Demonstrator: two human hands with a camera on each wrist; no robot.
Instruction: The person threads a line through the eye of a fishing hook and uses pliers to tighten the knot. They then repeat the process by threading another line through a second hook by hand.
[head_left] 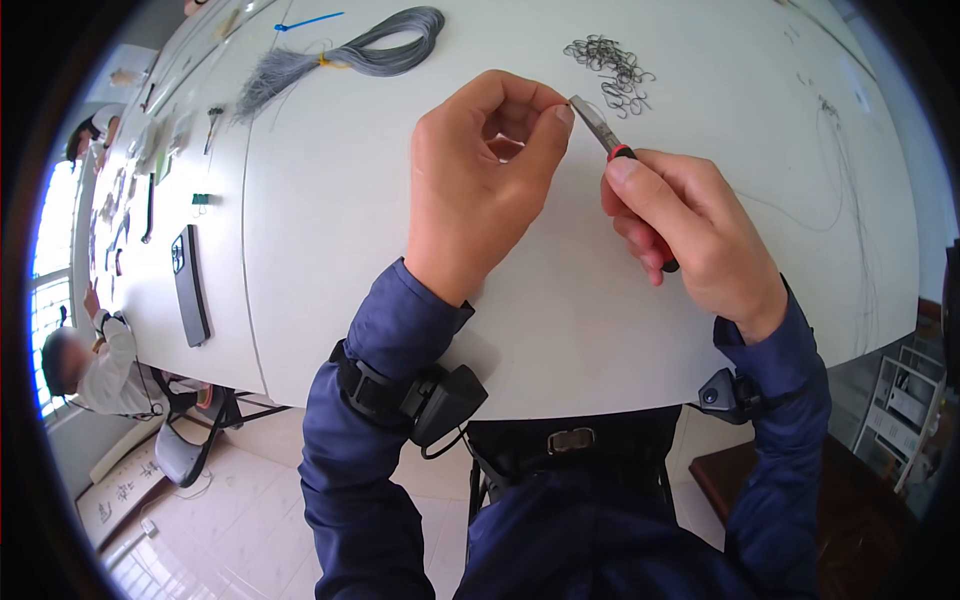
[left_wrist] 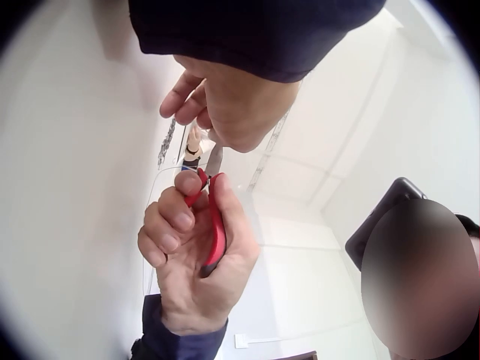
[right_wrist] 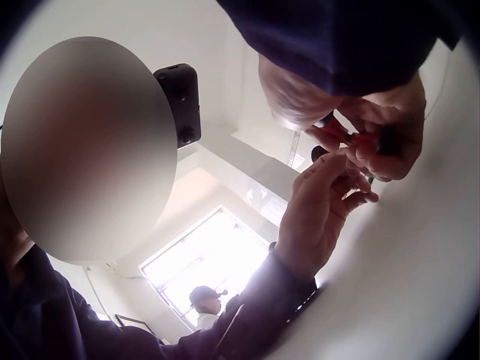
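Red-handled pliers (head_left: 622, 152) are gripped in the right hand (head_left: 700, 215), their metal tip reaching the left fingertips. The left hand (head_left: 480, 180) pinches something very small between thumb and index finger at that tip; the item is too small to make out. In the left wrist view the right hand (left_wrist: 199, 247) curls round the red handles (left_wrist: 217, 232), and the left hand (left_wrist: 244, 105) is above the tip. The right wrist view shows the left hand (right_wrist: 315, 214) close to the right hand (right_wrist: 397, 127). A thin line curves near the pliers.
A pile of small dark metal hooks (head_left: 610, 68) lies beyond the hands on the white table (head_left: 340, 220). Also on it are a grey bundle of strands (head_left: 390, 45), a blue tie (head_left: 310, 20), a black phone (head_left: 190, 285) and loose thin lines (head_left: 850, 190). Other people sit at left.
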